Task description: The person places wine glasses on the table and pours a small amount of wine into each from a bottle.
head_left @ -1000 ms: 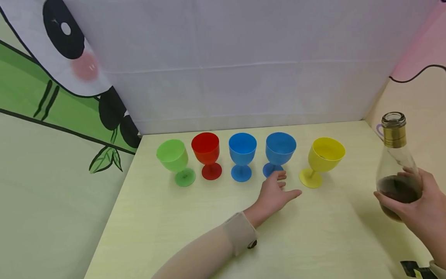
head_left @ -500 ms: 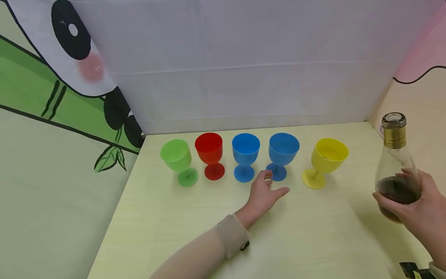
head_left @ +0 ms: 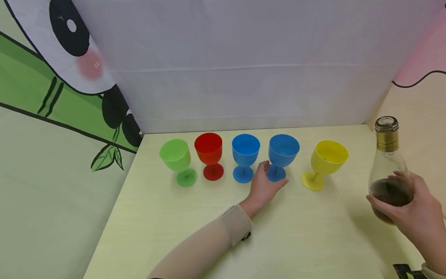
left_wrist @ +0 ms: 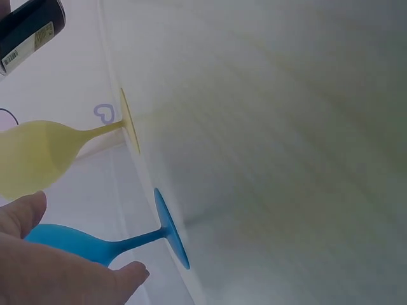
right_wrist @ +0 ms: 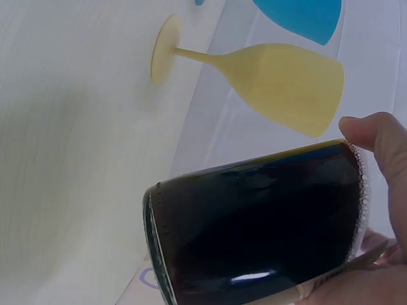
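My left hand (head_left: pixel 262 190) reaches to the foot of the right-hand blue goblet (head_left: pixel 283 150), thumb on one side and fingers on the other, spread apart. In the left wrist view its thumb and a finger lie alongside this blue goblet (left_wrist: pixel 73 241). At the right my right hand (head_left: pixel 419 211) grips a clear glass bottle (head_left: pixel 390 190) low on its body, holding it upright above the table. Dark liquid fills its lower part, and a gold band circles the neck. The right wrist view shows the bottle (right_wrist: pixel 254 222) large, near the yellow goblet (right_wrist: pixel 280 82).
Along the back of the pale table (head_left: pixel 167 232) stand a green goblet (head_left: pixel 175 155), a red goblet (head_left: pixel 208 149), another blue goblet (head_left: pixel 246 149) and a yellow goblet (head_left: pixel 329 157). A white cloth wall (head_left: pixel 244 69) rises behind, with a cartoon-printed sheet (head_left: pixel 45 162) at left.
My left hand first drew back left from the right-hand blue goblet, then moved forward around its foot. The bottle in my right hand shifted slightly left and down in view.
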`<action>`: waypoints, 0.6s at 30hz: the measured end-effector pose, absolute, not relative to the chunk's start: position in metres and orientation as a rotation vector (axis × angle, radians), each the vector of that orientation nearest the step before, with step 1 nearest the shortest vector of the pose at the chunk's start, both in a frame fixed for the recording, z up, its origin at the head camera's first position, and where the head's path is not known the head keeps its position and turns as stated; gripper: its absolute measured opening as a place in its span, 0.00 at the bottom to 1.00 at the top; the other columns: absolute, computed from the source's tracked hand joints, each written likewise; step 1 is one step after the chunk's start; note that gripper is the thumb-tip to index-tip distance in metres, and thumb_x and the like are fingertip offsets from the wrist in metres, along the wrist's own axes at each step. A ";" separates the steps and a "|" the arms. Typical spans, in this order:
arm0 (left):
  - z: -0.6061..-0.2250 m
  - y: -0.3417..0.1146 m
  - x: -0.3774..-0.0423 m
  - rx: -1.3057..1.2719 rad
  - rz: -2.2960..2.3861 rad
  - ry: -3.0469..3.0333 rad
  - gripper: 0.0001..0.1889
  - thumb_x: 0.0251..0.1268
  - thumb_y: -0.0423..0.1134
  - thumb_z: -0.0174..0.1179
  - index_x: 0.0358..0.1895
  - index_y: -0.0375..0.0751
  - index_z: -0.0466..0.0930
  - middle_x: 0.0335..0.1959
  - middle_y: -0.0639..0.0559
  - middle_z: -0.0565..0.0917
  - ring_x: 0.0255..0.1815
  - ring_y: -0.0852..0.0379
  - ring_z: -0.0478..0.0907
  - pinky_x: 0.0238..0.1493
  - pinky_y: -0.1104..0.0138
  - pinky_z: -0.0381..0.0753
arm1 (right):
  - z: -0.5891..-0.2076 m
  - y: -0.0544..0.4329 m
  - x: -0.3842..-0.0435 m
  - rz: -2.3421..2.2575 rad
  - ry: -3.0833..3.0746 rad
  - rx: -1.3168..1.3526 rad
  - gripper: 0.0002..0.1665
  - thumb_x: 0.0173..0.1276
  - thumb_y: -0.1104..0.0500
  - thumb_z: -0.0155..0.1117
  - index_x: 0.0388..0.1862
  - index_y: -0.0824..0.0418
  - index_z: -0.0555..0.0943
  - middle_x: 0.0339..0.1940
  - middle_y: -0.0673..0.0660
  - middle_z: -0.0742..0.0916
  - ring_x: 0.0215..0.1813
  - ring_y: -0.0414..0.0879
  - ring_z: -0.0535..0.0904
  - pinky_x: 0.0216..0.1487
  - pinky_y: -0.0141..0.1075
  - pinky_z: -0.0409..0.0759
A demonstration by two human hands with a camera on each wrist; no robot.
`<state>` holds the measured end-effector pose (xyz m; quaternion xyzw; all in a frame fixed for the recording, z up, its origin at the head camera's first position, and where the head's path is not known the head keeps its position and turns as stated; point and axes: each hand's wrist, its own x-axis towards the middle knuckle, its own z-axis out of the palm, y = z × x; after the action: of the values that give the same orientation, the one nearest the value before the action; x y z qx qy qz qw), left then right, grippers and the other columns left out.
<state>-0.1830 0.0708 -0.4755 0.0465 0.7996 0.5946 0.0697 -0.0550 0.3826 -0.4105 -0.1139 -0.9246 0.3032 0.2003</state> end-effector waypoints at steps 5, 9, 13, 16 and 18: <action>-0.474 0.079 -0.189 0.133 1.787 2.427 0.45 0.61 0.46 0.75 0.76 0.44 0.59 0.75 0.49 0.67 0.74 0.49 0.65 0.68 0.54 0.69 | -0.412 0.384 -0.055 0.860 -2.571 -0.301 0.55 0.51 0.57 0.86 0.74 0.62 0.64 0.66 0.53 0.79 0.59 0.69 0.70 0.59 0.37 0.67; -0.474 0.084 -0.195 0.142 1.799 2.441 0.46 0.59 0.47 0.76 0.77 0.44 0.57 0.74 0.48 0.68 0.74 0.48 0.65 0.68 0.52 0.68 | -0.412 0.383 -0.054 0.855 -2.570 -0.270 0.55 0.49 0.57 0.87 0.73 0.61 0.66 0.64 0.52 0.80 0.58 0.68 0.70 0.48 0.23 0.58; -0.474 0.089 -0.202 0.133 1.820 2.465 0.46 0.59 0.46 0.76 0.76 0.43 0.58 0.72 0.47 0.70 0.72 0.47 0.67 0.68 0.50 0.68 | -0.411 0.382 -0.054 0.855 -2.576 -0.259 0.55 0.49 0.56 0.87 0.72 0.62 0.66 0.64 0.58 0.79 0.58 0.68 0.71 0.49 0.25 0.59; -0.473 0.092 -0.206 0.116 1.838 2.466 0.46 0.58 0.45 0.77 0.76 0.44 0.58 0.72 0.48 0.71 0.72 0.48 0.68 0.68 0.51 0.69 | -0.412 0.382 -0.053 0.853 -2.583 -0.252 0.55 0.50 0.57 0.86 0.73 0.63 0.66 0.64 0.61 0.79 0.58 0.68 0.70 0.51 0.28 0.62; -0.471 0.093 -0.207 0.124 1.860 2.451 0.47 0.58 0.44 0.77 0.76 0.44 0.57 0.72 0.49 0.71 0.72 0.48 0.68 0.68 0.51 0.69 | -0.410 0.381 -0.051 0.843 -2.592 -0.253 0.55 0.50 0.56 0.86 0.73 0.63 0.65 0.64 0.64 0.79 0.59 0.68 0.70 0.52 0.32 0.63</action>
<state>-0.2075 0.0934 -0.4714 0.0403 0.7956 0.6037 0.0310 -0.0514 0.3815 -0.4103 -0.0907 -0.9276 0.3016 0.2008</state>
